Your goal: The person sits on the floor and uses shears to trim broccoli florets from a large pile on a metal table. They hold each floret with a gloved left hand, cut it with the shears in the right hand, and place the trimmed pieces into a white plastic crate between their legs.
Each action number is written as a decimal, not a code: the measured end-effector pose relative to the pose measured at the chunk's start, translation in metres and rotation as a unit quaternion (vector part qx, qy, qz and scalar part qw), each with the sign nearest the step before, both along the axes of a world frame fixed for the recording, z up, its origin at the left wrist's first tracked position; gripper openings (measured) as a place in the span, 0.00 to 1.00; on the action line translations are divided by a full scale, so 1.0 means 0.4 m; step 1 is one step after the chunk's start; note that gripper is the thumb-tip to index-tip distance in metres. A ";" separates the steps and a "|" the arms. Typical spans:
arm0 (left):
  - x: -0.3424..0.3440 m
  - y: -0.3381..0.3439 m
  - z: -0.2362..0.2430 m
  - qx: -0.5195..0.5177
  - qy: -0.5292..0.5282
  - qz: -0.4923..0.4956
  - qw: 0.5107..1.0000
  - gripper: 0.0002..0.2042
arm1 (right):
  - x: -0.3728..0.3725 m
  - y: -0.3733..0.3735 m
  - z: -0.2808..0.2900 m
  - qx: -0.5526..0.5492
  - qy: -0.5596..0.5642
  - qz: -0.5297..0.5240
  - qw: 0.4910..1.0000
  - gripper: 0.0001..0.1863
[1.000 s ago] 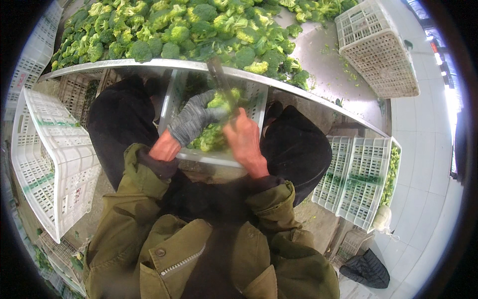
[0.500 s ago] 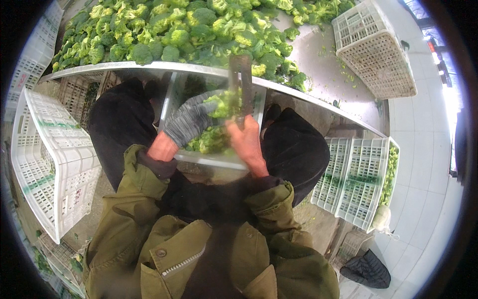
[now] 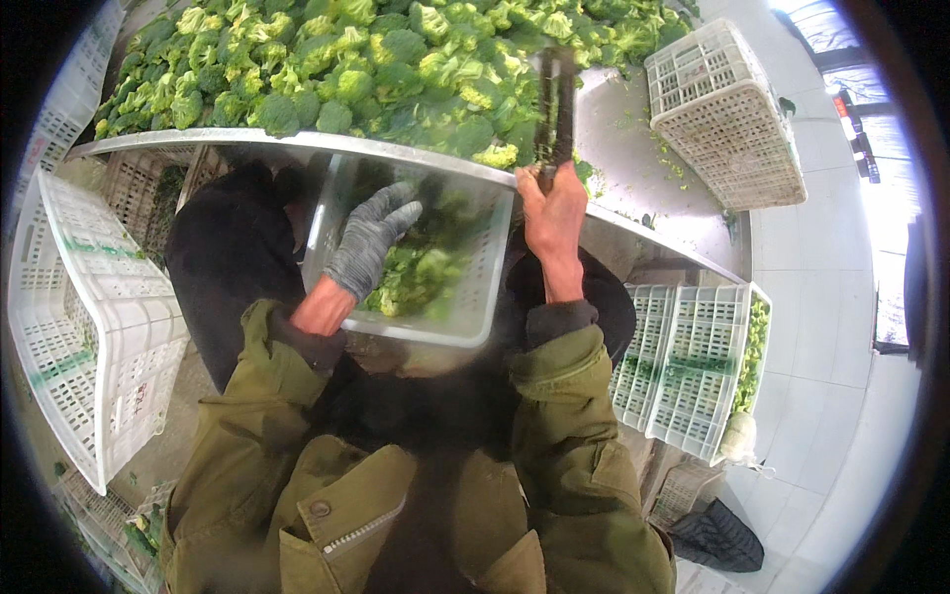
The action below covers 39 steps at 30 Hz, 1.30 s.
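Note:
My left hand (image 3: 368, 243), in a grey knit glove, hovers over a white plastic crate (image 3: 494, 272) between my knees. Its fingers are stretched out and nothing is in them. Broccoli florets (image 3: 416, 277) lie inside that crate, partly smeared by motion. My bare right hand (image 3: 556, 220) is closed round the handle of a knife (image 3: 564, 109), right of the crate at the table's edge. The dark blade points up and away, with green bits on it. Beyond it spreads a large heap of broccoli (image 3: 327, 74) on a metal table (image 3: 623, 124).
A white crate (image 3: 727, 119) stands tilted on the table's right part. Stacked crates (image 3: 693, 361) with green pieces stand right of my knee, near a black bag (image 3: 717, 537). More white crates (image 3: 129, 327) stand at my left. The table's rim (image 3: 297, 139) curves above my knees.
My left hand has let go of a broccoli piece and opened over the crate. My right hand has swung right, away from the left, still holding the knife.

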State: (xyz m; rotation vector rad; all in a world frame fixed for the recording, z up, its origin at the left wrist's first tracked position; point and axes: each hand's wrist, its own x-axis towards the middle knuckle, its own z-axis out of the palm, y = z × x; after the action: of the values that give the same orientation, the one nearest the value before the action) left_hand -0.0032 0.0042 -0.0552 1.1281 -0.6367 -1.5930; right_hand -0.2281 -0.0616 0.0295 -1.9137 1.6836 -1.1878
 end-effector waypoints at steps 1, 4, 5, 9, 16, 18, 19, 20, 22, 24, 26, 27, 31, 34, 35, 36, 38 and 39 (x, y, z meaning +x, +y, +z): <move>-0.003 -0.003 0.002 -0.008 0.000 -0.006 1.000 0.20 | 0.000 -0.022 -0.001 0.011 0.048 0.009 0.999 0.13; -0.002 -0.005 0.008 0.007 -0.005 -0.028 1.000 0.19 | 0.024 -0.068 -0.009 0.088 0.230 -0.001 0.969 0.21; -0.001 -0.003 0.010 0.014 -0.005 -0.035 0.999 0.19 | 0.036 -0.075 -0.012 0.110 0.243 -0.007 0.964 0.21; -0.002 0.004 0.019 -0.004 0.014 -0.046 0.999 0.20 | 0.072 -0.099 -0.014 0.172 0.275 -0.034 0.945 0.22; -0.006 0.011 0.037 -0.014 0.050 -0.073 0.996 0.22 | 0.081 -0.142 -0.016 0.165 0.248 -0.047 0.953 0.19; -0.003 0.008 0.040 -0.018 0.059 -0.072 0.996 0.22 | 0.069 -0.159 -0.022 0.173 0.220 -0.057 0.958 0.18; -0.001 0.009 0.041 -0.019 0.066 -0.072 0.995 0.22 | 0.061 -0.157 -0.029 0.146 0.191 -0.061 0.969 0.17; 0.000 0.009 0.041 -0.021 0.072 -0.072 0.995 0.22 | 0.050 -0.157 -0.032 0.132 0.163 -0.077 0.975 0.16; 0.000 0.007 0.040 -0.022 0.081 -0.074 0.994 0.22 | 0.021 -0.145 -0.029 0.092 0.102 -0.046 0.990 0.14; -0.003 0.005 0.034 -0.021 0.082 -0.066 0.994 0.22 | -0.005 -0.121 -0.014 0.116 0.017 -0.045 0.992 0.10; -0.006 0.001 0.025 -0.021 0.074 -0.047 0.996 0.21 | -0.030 -0.082 0.016 0.132 -0.040 0.008 0.990 0.09; -0.006 0.001 0.020 -0.022 0.065 -0.028 0.997 0.21 | -0.040 -0.059 0.032 0.147 -0.067 0.028 0.987 0.08; -0.003 -0.007 -0.002 -0.020 0.039 0.034 0.998 0.20 | -0.049 -0.011 0.054 0.176 -0.116 0.120 0.970 0.12; -0.005 -0.009 -0.013 -0.007 0.042 0.063 0.997 0.19 | -0.021 -0.063 0.019 0.066 -0.035 0.064 0.995 0.15; -0.006 -0.010 -0.015 -0.004 0.046 0.072 0.996 0.19 | -0.023 -0.082 0.012 0.040 0.020 0.080 0.996 0.15; -0.007 -0.010 -0.016 -0.008 0.047 0.069 0.996 0.19 | -0.023 -0.099 0.004 0.044 0.080 0.063 0.994 0.16; -0.010 -0.009 -0.015 -0.012 0.043 0.056 0.997 0.19 | -0.018 -0.129 -0.012 0.074 0.183 0.053 0.979 0.15; -0.010 -0.009 -0.013 -0.012 0.049 0.046 0.998 0.19 | -0.010 -0.142 -0.021 0.060 0.221 0.049 0.972 0.15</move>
State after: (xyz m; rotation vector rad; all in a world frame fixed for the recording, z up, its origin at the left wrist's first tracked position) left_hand -0.0072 0.0006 -0.0605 1.0397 -0.5302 -1.5483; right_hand -0.2321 -0.1183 0.0210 -2.2715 1.7922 -0.6332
